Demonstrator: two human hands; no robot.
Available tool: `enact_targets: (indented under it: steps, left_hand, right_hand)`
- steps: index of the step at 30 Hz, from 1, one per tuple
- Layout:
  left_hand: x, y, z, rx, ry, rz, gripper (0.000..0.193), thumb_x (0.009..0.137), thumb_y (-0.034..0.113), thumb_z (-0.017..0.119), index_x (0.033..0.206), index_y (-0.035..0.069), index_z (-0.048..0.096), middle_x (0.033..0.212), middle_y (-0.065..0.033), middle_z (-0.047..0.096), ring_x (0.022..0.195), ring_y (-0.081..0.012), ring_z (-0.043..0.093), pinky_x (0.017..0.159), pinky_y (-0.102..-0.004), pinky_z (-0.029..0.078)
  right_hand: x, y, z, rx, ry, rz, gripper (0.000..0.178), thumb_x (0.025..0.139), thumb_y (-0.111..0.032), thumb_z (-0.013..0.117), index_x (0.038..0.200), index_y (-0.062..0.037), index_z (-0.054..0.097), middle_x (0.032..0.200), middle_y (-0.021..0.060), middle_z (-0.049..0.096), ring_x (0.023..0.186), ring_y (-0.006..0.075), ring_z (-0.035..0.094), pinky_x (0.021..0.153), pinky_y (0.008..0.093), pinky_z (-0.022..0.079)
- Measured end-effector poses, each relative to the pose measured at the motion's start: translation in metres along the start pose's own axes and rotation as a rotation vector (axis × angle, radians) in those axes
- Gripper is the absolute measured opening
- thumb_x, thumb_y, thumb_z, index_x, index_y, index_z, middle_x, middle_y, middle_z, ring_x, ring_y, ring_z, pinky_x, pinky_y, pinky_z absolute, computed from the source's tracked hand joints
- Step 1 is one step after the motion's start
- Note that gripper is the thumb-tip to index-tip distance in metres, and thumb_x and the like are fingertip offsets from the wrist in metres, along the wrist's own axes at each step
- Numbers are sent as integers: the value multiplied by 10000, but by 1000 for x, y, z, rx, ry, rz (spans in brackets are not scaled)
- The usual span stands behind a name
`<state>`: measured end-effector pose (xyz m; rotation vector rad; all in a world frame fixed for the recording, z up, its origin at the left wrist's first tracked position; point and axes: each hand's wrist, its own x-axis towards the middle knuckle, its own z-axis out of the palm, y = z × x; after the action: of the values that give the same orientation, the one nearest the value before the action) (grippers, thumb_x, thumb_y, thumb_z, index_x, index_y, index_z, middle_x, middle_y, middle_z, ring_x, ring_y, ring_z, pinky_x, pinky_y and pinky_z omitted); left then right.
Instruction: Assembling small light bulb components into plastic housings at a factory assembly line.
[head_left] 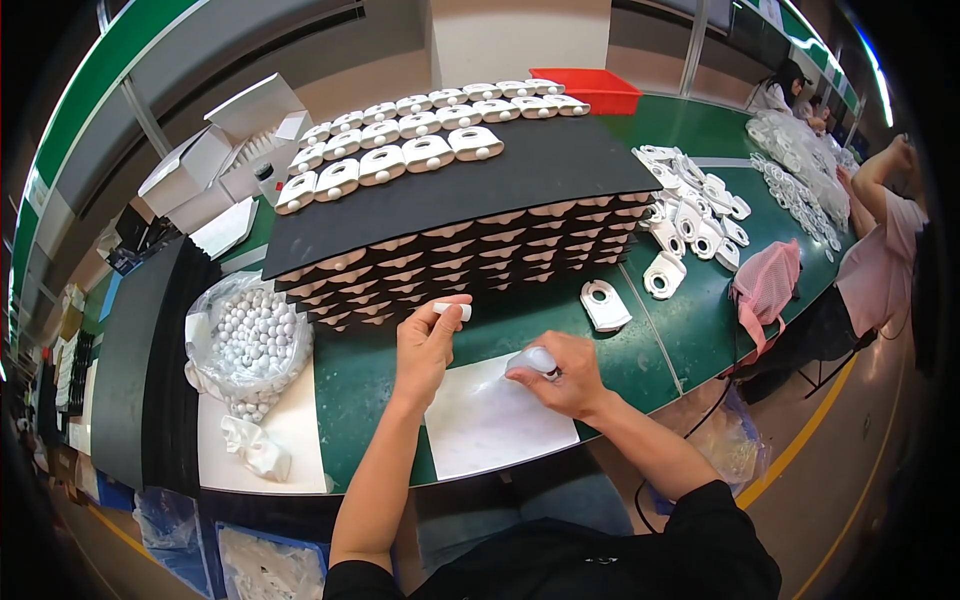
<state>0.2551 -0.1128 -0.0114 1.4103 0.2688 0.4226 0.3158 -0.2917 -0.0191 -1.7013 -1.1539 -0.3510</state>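
My left hand point(424, 350) is closed, pinching a small white rounded piece point(454, 311) between thumb and fingers in front of the stack. Wrapped round a translucent white squeeze bottle point(533, 361), my right hand point(572, 378) is over a white paper sheet point(490, 430). Just beyond it, a flat white plastic part with a round hole point(607, 318) lies on the green table. Past both hands rises a stack of black boards point(540, 170) with white parts between the layers. Rows of white parts with round knobs point(426, 152) sit on the top board.
To the left are an open bag of white balls point(255, 330), crumpled white cloth or paper point(256, 448) and upright black boards point(150, 370). A pile of loose white parts point(695, 215) and a pink mesh bag point(768, 285) lie at right, near a co-worker in pink point(880, 260).
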Motion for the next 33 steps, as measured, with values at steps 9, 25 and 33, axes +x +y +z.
enact_targets:
  steps: [9,25,33]
  left_hand:
    - [-2,3,4,44,-51,4,214,874,175,540,1026,38,602,643,65,433,432,-1,264,382,-175,198]
    - [-2,5,1,-99,14,-133,190,829,204,620,922,40,644,590,68,469,427,-7,254,383,-183,192]
    - [-1,-3,-7,-392,-50,-251,252,889,265,523,997,44,578,843,-25,579,411,-19,271,369,-164,221]
  right_hand:
    - [-2,1,-1,13,61,-7,334,660,-239,765,612,-52,492,529,66,478,435,220,455,405,307,334]
    - [-6,9,-5,410,168,472,180,782,-173,660,826,-30,559,704,22,597,594,70,534,518,216,423]
    - [-2,5,-3,654,128,515,231,816,-138,624,972,-10,511,859,67,588,770,109,580,661,211,448]
